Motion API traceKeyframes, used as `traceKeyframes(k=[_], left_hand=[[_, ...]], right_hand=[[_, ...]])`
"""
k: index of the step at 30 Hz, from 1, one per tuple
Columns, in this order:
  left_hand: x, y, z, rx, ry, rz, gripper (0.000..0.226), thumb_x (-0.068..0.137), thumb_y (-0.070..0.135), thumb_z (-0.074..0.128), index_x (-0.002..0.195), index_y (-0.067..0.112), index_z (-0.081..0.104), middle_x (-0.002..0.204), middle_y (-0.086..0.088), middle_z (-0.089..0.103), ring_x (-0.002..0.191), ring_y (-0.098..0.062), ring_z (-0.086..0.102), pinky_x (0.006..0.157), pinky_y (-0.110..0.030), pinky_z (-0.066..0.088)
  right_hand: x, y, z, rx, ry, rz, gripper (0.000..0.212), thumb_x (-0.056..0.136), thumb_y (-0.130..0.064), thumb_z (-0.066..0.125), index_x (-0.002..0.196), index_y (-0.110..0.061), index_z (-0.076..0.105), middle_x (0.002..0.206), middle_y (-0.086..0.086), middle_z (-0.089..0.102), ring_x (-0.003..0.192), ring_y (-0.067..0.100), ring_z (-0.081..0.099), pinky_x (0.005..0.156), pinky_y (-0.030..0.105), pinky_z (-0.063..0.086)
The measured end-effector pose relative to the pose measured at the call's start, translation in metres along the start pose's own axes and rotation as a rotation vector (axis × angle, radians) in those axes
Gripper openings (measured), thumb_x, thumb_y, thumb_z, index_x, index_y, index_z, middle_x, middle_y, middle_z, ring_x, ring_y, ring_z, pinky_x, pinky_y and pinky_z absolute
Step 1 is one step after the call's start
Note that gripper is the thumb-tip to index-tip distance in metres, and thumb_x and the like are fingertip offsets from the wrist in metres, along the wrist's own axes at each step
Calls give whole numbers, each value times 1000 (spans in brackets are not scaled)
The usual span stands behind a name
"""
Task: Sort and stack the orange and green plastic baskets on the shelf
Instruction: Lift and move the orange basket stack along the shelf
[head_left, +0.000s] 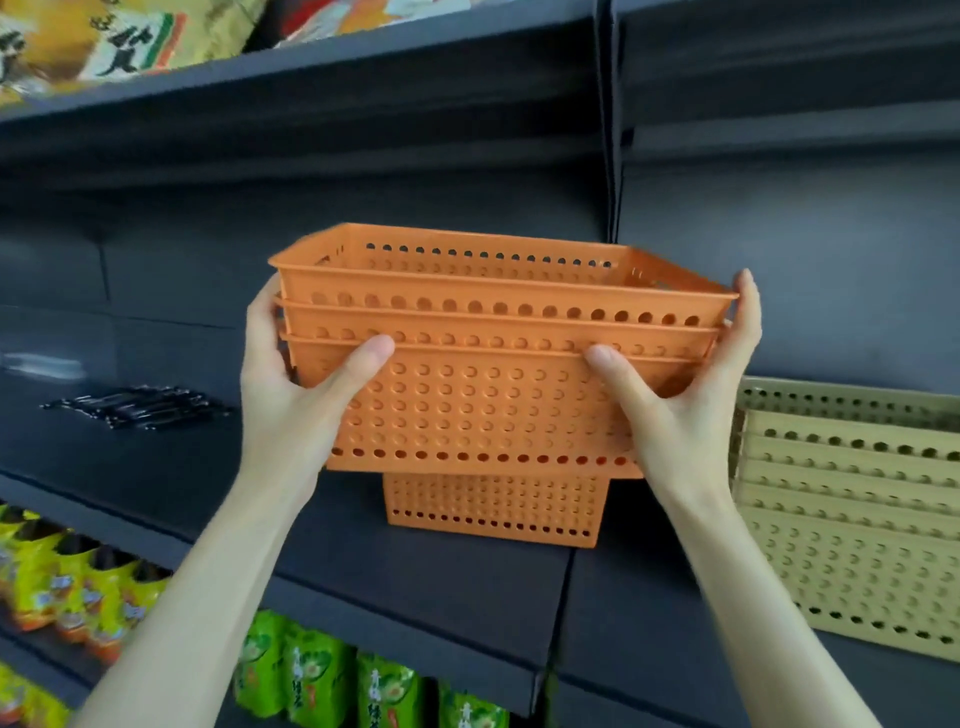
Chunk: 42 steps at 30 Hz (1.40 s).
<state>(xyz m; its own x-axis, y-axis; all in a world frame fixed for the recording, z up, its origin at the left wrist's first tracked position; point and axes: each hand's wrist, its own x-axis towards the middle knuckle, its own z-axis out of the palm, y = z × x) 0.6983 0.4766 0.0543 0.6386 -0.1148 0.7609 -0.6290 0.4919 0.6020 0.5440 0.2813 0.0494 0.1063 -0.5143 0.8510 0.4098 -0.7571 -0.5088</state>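
A nested stack of three orange perforated baskets (488, 405) is held up above the dark shelf (447, 582). My left hand (296, 395) grips its left end, thumb on the front wall. My right hand (685, 405) grips the right end the same way. Directly below the stack another orange basket (493, 506) stands on the shelf, its top hidden by the held stack. At the right a nested stack of pale green baskets (852, 514) rests on the shelf, tilted back against the rear panel.
Black clips or pens (140, 408) lie on the shelf at the left. Yellow snack bags (67, 592) and green bags (322, 670) fill the lower shelves. Printed packages (104, 36) sit on the top shelf. A vertical upright (613, 130) divides the shelf bays.
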Motion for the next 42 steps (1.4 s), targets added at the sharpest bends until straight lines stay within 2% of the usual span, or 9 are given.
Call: traceKeyframes(k=[6,17,22,25,27,31,34,37,42], left_hand=[[45,-63,6,-36,-79,-13,79,67,36,77,134,23,38,124,4,60,111,-6,60,88,-26,51],[75,-171,8,59,-255,-120,87,58,58,75,131,35,34,131,3,50,115,-5,53,92,-28,45],[68,-195,3,170,-284,-113,86,64,64,71,135,28,37,124,9,43,101,21,44,81,-13,37],[69,-206,-2,213,-279,-127,84,59,69,63,130,30,39,119,10,45,105,3,47,87,-26,39],[68,-209,-4,201,-278,-158,80,57,69,64,125,33,40,118,9,44,104,-3,48,85,-25,38],[61,-210,-5,195,-236,-192,78,57,59,75,117,24,40,122,5,35,97,13,43,74,-5,31],[55,-213,-6,158,-172,-176,90,58,59,79,128,20,37,124,5,49,106,4,51,79,-2,35],[51,-211,-5,111,-152,-147,92,65,46,75,141,26,27,119,12,57,105,13,53,81,2,36],[58,-213,-3,159,-191,-129,90,70,44,68,145,22,23,123,6,57,99,18,52,79,4,35]], right_hand=[[21,37,35,-84,65,-1,107,63,-58,77,145,-31,13,148,4,31,136,17,33,112,46,31],[7,96,59,-302,113,100,107,59,-54,79,143,-31,18,142,4,38,131,13,40,110,43,35],[-9,114,63,-433,94,170,111,54,-65,76,143,-33,19,144,0,35,133,13,36,111,45,33],[-15,118,65,-476,61,170,103,53,-68,75,137,-35,25,138,-2,39,129,14,40,108,44,36],[-19,117,67,-495,45,163,95,53,-67,75,130,-39,27,132,-4,40,126,15,39,107,39,36],[-29,115,72,-494,33,174,87,54,-62,73,124,-44,24,120,-15,32,125,16,33,101,27,34],[-29,115,71,-426,1,198,87,56,-58,75,125,-40,25,123,-14,40,120,7,44,97,20,40],[-29,112,70,-387,-46,255,99,59,-48,80,136,-40,18,115,-21,49,103,-15,51,81,1,41],[-31,114,77,-385,-77,267,102,63,-41,82,139,-36,15,112,-24,51,99,-18,52,78,-1,40]])
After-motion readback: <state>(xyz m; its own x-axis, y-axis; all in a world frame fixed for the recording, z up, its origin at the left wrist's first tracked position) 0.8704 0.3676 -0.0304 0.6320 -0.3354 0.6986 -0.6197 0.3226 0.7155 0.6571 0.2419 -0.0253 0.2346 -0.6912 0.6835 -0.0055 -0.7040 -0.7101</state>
